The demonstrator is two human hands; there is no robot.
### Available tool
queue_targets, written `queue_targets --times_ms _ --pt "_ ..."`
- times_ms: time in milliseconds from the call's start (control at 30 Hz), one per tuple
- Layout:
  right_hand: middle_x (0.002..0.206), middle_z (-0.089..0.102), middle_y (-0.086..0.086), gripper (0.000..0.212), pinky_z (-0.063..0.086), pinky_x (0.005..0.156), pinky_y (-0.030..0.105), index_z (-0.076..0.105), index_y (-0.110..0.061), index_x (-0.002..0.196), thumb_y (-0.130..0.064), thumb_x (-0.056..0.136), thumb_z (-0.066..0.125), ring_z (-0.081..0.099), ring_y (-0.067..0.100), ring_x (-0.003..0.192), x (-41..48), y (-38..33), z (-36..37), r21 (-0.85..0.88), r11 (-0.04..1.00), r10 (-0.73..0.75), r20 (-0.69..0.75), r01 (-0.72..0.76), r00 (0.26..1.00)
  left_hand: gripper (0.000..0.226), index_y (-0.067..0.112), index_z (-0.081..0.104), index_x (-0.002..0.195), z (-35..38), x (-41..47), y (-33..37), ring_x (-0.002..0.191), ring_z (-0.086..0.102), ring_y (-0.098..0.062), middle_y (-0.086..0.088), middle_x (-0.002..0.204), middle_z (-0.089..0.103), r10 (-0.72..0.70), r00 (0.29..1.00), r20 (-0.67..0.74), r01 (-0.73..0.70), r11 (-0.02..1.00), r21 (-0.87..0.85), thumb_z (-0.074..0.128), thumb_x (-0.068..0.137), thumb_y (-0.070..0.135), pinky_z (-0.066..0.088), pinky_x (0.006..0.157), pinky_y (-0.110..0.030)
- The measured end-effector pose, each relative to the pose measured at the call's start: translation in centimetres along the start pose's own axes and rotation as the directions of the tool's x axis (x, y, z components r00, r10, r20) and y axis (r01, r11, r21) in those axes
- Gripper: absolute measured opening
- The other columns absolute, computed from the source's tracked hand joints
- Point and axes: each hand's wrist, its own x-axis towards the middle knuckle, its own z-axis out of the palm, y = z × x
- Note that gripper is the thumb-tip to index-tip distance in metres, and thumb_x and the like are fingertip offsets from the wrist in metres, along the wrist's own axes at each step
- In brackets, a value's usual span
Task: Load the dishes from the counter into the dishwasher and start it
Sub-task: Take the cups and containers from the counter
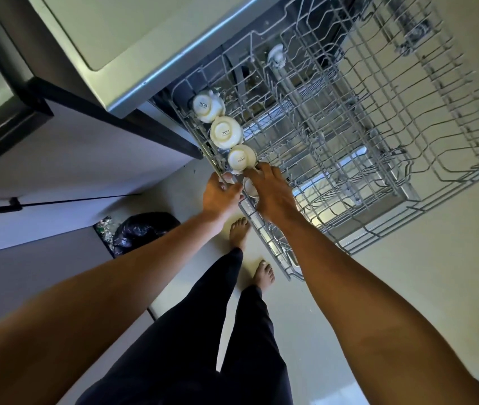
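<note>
White glazed ceramic cup (250, 187), inverted, gripped by right hand (271, 194) at near-left edge of grey wire upper dishwasher rack (349, 135). Left hand (220, 197), fingers curled, touches rack rim beside it. Three matching round cups (226, 132) lined along the left side, further away.

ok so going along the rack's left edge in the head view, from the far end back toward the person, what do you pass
far cup → second cup → third cup → fourth cup, between the left hand and right hand → bare rack edge
</note>
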Motion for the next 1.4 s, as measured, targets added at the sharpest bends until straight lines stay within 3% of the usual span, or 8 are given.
queue_targets --times_ms 167,267,433,600,967,1100,1200,1400 --pt "0.147 0.04 0.006 0.1 0.052 0.086 0.04 0.044 -0.025 0.145 0.013 0.057 0.074 0.04 0.031 0.13 -1.1 -0.4 -0.7 0.042 0.999 -0.01 -0.066 0.012 0.998 0.037 0.017 0.054 0.112 -0.5 -0.7 -0.1 0.079 0.07 -0.023 -0.008 0.102 0.066 0.021 1.0 0.02 -0.021 1.0 -0.015 0.071 0.088 0.039 0.059 0.065 -0.036" --pt "0.136 0.051 0.005 0.083 0.053 0.086 0.041 0.053 -0.023 0.138 0.008 0.063 0.07 0.048 0.03 0.122 -2.7 -0.7 -1.2 0.234 0.971 0.107 -0.212 -0.056 0.971 0.047 0.012 0.053 0.111 -1.7 -1.4 -0.5 0.056 0.059 -0.009 -0.007 0.085 0.06 0.058 0.995 0.078 -0.052 0.996 -0.069 0.07 0.087 0.048 0.047 0.048 -0.024" --pt "0.09 0.068 -0.003 0.028 0.056 0.075 0.036 0.067 -0.026 0.108 -0.011 0.084 0.067 0.067 0.021 0.087 -5.1 -1.4 -3.3 0.54 0.795 0.412 -0.15 -0.275 0.899 0.043 0.019 0.059 0.111 -5.3 -2.7 -1.2 0.069 0.068 -0.016 -0.007 0.092 0.07 0.142 0.984 0.109 -0.157 0.977 0.145 0.06 0.09 0.057 0.049 0.057 -0.026" --pt "0.095 0.069 -0.004 0.013 0.045 0.062 0.021 0.068 -0.023 0.097 -0.013 0.088 0.068 0.064 0.014 0.084 -7.8 -2.3 -4.6 0.62 0.723 0.457 -0.097 -0.306 0.884 0.023 0.028 0.064 0.089 -10.3 -4.8 -1.8 0.079 0.073 -0.019 -0.003 0.085 0.073 0.31 0.942 0.127 -0.335 0.857 0.392 0.066 0.089 0.051 0.058 0.079 -0.036" --pt "0.094 0.073 0.0 0.016 0.054 0.082 0.033 0.072 -0.026 0.095 -0.015 0.085 0.065 0.067 0.022 0.091 -13.5 -13.5 -2.9 0.406 0.913 0.063 -0.086 -0.023 0.994 0.019 0.024 0.065 0.086 -21.4 -19.1 -10.4 0.07 0.062 -0.014 0.009 0.07 0.064 0.463 0.866 -0.188 -0.362 0.841 0.403 0.066 0.084 0.042 0.044 0.068 -0.027" --pt "0.07 0.057 -0.016 0.017 0.053 0.082 0.032 0.074 -0.024 0.098 -0.016 0.084 0.068 0.067 0.02 0.089 -13.9 -20.7 -0.7 0.27 0.954 -0.138 -0.006 0.134 0.99 0.011 0.031 0.064 0.08 -27.4 -24.0 -15.4 0.076 0.062 -0.015 0.005 0.075 0.067 0.411 0.818 -0.403 -0.274 0.894 0.355 0.07 0.088 0.025 0.043 0.071 -0.027" --pt "0.075 0.058 -0.013 0.018 0.05 0.083 0.03 0.074 -0.024 0.1 -0.016 0.085 0.069 0.066 0.019 0.089 -13.8 -27.6 1.2 0.192 0.939 -0.302 0.071 0.284 0.951 0.017 0.029 0.064 0.08 -32.8 -27.3 -19.2 0.071 0.061 -0.015 0.006 0.071 0.064 0.318 0.752 -0.578 -0.223 0.947 0.231 0.07 0.088 0.016 0.044 0.067 -0.025" --pt "0.07 0.061 -0.007 0.014 0.048 0.072 0.029 0.071 -0.028 0.095 -0.018 0.086 0.069 0.06 0.016 0.075 -14.6 -45.2 7.5 0.109 0.766 -0.635 0.284 0.633 0.719 0.009 0.023 0.066 0.088 -44.4 -33.4 -26.1 0.06 0.057 -0.01 0.001 0.069 0.062 0.082 0.51 -0.856 -0.24 0.969 -0.05 0.065 0.091 0.015 0.047 0.065 -0.029"
